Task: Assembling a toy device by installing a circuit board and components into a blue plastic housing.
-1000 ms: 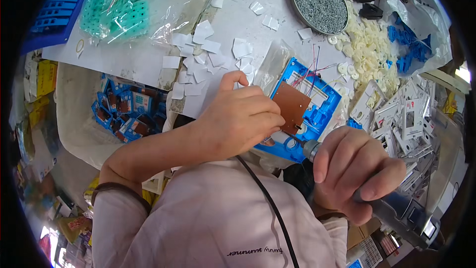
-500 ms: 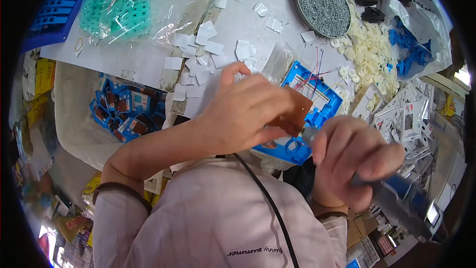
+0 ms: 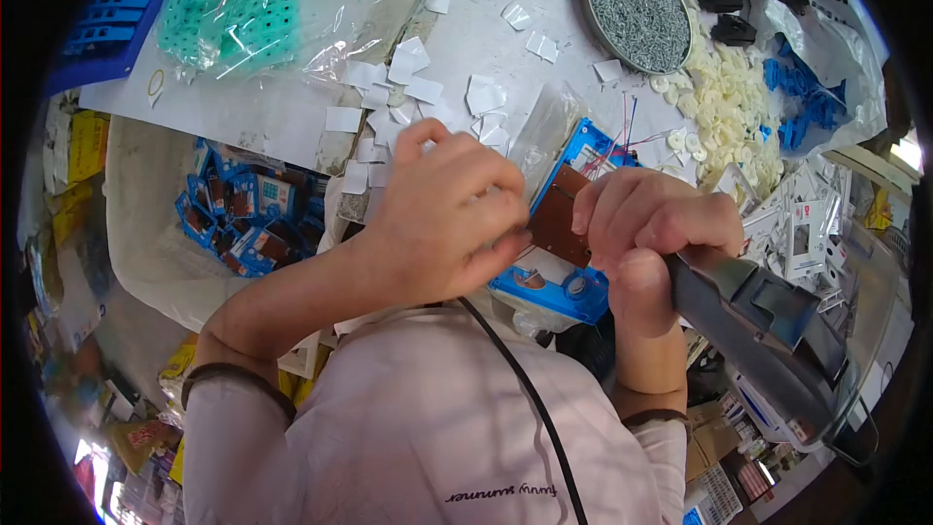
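Observation:
In front of me lies a blue plastic casing (image 3: 552, 296) with a brown circuit board (image 3: 560, 224) sitting in it, and thin red and blue wires (image 3: 622, 141) rising from its far end. My right hand (image 3: 653, 224) is wrapped round a dark grey power screwdriver (image 3: 753, 331), whose body points back toward the lower right. The tool's tip is hidden behind that hand, over the board's right side. At the board's left edge, my left hand (image 3: 449, 206) has its fingers curled and thumb drawn in; what they pinch, if anything, is too small to make out.
White paper squares (image 3: 424, 89) lie scattered beyond my left hand. A round tray of screws (image 3: 637, 15), cream plastic parts (image 3: 729, 102) and white frames (image 3: 802, 243) stand to the right. At left, a bin (image 3: 146, 233) holds blue assemblies (image 3: 258, 204); bagged green parts (image 3: 233, 29) lie behind.
My right hand has moved up and left over the board, swinging the screwdriver with it. The brown board now lies flatter in the casing, and my left hand has drawn back slightly left.

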{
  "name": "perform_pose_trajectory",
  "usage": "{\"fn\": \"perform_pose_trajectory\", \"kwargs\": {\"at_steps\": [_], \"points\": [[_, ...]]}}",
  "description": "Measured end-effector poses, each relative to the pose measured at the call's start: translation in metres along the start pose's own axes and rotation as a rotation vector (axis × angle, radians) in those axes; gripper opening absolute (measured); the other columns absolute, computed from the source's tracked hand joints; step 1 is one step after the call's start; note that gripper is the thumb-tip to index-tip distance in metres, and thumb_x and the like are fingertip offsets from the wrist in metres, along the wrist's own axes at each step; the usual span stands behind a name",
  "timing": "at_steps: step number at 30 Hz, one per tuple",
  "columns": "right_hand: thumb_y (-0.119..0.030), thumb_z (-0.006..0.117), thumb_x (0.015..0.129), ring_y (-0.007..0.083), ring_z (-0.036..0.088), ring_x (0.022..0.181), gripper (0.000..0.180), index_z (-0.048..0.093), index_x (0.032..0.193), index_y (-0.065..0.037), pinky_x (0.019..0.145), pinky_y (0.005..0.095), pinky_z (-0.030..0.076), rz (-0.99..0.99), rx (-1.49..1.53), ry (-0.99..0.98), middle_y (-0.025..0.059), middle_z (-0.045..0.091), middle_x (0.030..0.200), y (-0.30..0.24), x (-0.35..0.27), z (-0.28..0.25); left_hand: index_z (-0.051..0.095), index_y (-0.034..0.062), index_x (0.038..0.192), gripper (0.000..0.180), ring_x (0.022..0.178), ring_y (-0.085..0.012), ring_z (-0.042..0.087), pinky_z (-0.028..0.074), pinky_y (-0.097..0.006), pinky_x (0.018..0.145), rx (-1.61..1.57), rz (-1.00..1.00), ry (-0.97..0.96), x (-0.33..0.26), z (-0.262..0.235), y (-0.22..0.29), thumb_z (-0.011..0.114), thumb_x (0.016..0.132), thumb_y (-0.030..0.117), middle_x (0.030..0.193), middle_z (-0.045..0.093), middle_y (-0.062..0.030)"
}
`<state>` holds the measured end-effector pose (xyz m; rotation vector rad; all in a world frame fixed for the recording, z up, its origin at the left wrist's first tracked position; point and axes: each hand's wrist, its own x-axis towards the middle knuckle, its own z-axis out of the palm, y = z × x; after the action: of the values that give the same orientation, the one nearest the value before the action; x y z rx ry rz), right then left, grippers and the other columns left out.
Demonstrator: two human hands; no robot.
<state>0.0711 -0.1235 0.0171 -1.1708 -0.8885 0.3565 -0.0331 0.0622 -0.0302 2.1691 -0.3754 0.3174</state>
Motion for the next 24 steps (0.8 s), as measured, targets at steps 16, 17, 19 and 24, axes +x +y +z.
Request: {"fn": "perform_pose_trajectory", "kwargs": {"at_steps": [16, 17, 19, 24], "points": [[-0.018, 0.066, 0.09, 0.0417, 0.057, 0.113, 0.052, 0.049, 0.135, 0.002, 0.099, 0.0551, 0.046, -0.417, -0.963, 0.673, 0.0278, 0.057, 0.125, -0.094, -0.03, -0.026, 0.066, 0.0068, 0.091, 0.011, 0.091, -0.0288, 0.06, 0.047, -0.041, 0.08, -0.205, -0.083, -0.211, 0.009, 0.017, 0.024, 0.074, 0.083, 0.011, 0.098, 0.062, -0.0057], [-0.013, 0.068, 0.088, 0.0384, 0.058, 0.109, 0.048, 0.052, 0.132, 0.001, 0.096, 0.0526, 0.048, -0.391, -1.063, 0.429, 0.025, 0.059, 0.124, -0.099, -0.044, -0.029, 0.066, 0.0059, 0.092, 0.011, 0.088, -0.0297, 0.061, 0.048, -0.04, 0.077, -0.192, -0.07, -0.224, 0.012, 0.017, 0.024, 0.073, 0.084, 0.01, 0.095, 0.062, -0.0068], [-0.002, 0.075, 0.08, 0.0321, 0.06, 0.099, 0.039, 0.061, 0.117, -0.003, 0.087, 0.0456, 0.05, -0.033, -0.973, -0.033, 0.0174, 0.062, 0.118, -0.083, -0.061, -0.03, 0.064, 0.0042, 0.093, 0.009, 0.082, -0.0315, 0.062, 0.05, -0.039, 0.07, -0.143, -0.061, -0.242, 0.012, 0.015, 0.023, 0.07, 0.087, 0.008, 0.091, 0.063, -0.0088], [-0.002, 0.078, 0.071, 0.0334, 0.06, 0.089, 0.021, 0.065, 0.088, -0.004, 0.079, 0.0408, 0.05, 0.229, -0.917, -0.034, 0.0093, 0.065, 0.094, -0.018, -0.075, -0.001, 0.062, 0.0043, 0.097, 0.014, 0.082, -0.0315, 0.063, 0.051, -0.04, 0.071, -0.121, -0.06, -0.336, 0.026, 0.006, 0.027, 0.07, 0.086, 0.006, 0.089, 0.063, -0.0098]]}}
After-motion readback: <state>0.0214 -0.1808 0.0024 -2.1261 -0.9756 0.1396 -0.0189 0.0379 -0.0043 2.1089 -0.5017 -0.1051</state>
